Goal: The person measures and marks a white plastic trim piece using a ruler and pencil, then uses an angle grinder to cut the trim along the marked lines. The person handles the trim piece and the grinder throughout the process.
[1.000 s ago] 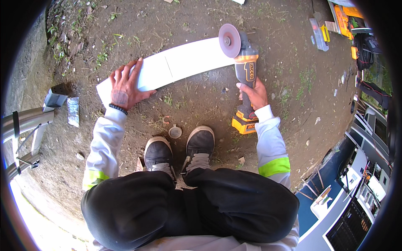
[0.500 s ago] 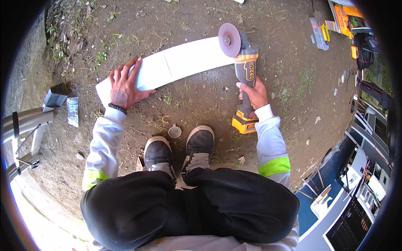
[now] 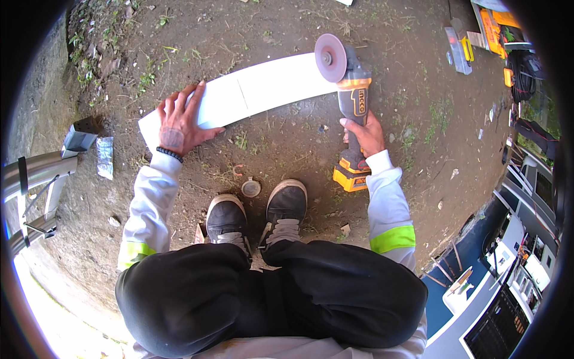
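A long white panel (image 3: 272, 87) lies on the dirt, curving from left to right, with a thin dark line drawn across its middle. My left hand (image 3: 181, 122) spans its left part, fingertips at the far edge and thumb along the near edge. In my right hand (image 3: 371, 134) is a cordless angle grinder (image 3: 356, 99), its black handle wrapped by my fingers. The grinder's thin pinkish disc (image 3: 338, 60) stands tilted over the panel's right end; whether it touches there I cannot tell. A yellow battery (image 3: 351, 175) sits at the near end of the tool.
My dark shoes (image 3: 286, 206) are close to the panel's near side, beside a small round lid (image 3: 251, 188). At left are a metal ladder (image 3: 45, 173) and a silvery wrapper (image 3: 105, 158). A clear case (image 3: 457, 51) and a coiled black cable (image 3: 523, 76) lie far right.
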`<state>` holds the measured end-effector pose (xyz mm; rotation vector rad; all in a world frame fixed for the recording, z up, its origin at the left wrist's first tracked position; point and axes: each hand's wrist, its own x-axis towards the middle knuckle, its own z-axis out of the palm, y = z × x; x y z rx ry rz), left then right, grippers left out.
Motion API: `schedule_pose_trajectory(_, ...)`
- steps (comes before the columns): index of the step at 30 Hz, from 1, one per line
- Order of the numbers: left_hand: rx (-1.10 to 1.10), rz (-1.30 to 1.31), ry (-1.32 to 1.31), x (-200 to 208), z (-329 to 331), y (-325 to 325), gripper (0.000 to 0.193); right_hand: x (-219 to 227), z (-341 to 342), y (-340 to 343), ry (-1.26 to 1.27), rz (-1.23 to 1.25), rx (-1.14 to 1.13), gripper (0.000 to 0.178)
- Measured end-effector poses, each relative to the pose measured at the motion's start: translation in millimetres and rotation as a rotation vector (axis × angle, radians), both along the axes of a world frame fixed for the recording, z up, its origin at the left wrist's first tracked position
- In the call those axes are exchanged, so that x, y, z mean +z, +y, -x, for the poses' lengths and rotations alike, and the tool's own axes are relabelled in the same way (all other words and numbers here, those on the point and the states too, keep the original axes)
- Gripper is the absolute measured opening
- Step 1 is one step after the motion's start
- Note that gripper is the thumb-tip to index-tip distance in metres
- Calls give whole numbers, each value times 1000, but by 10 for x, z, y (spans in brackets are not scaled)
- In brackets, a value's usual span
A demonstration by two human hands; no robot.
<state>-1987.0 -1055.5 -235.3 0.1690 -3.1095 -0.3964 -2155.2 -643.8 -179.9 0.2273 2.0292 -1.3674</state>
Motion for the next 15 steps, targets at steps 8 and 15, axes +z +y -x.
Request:
schedule_pose_trajectory(8,4,1,3,-12,1,0,119,-23,12,10,4,-16,7,43)
schedule_pose_trajectory(15,5,1,-2,-16,1,1,119,-31,21,14,-12,-2,9,43)
